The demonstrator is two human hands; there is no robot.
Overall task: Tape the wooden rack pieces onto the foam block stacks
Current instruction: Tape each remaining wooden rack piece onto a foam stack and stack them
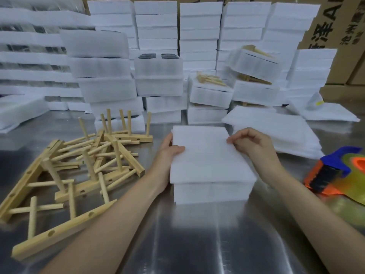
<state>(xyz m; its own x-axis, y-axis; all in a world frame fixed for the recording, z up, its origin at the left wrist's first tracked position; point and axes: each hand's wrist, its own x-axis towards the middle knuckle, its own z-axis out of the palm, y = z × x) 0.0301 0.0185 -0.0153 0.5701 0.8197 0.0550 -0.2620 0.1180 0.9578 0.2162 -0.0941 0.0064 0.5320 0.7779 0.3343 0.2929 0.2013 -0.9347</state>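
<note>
A white foam sheet [207,155] lies on top of a foam block stack [212,191] in the middle of the metal table. My left hand [167,150] grips the sheet's left edge, thumb on top. At the sheet's right edge my right hand [250,143] pinches it with curled fingers. A loose heap of wooden rack pieces [79,165], bars with pegs, lies to the left of my left arm. At the right edge of the table lies an orange and blue tape dispenser [333,175], untouched.
Tall stacks of white foam blocks [199,36] fill the back of the steel table [197,244]. Some stacks at the back right carry wooden racks [211,79]. A pile of flat foam sheets [276,131] sits right of my right hand. Cardboard boxes [343,32] stand far right.
</note>
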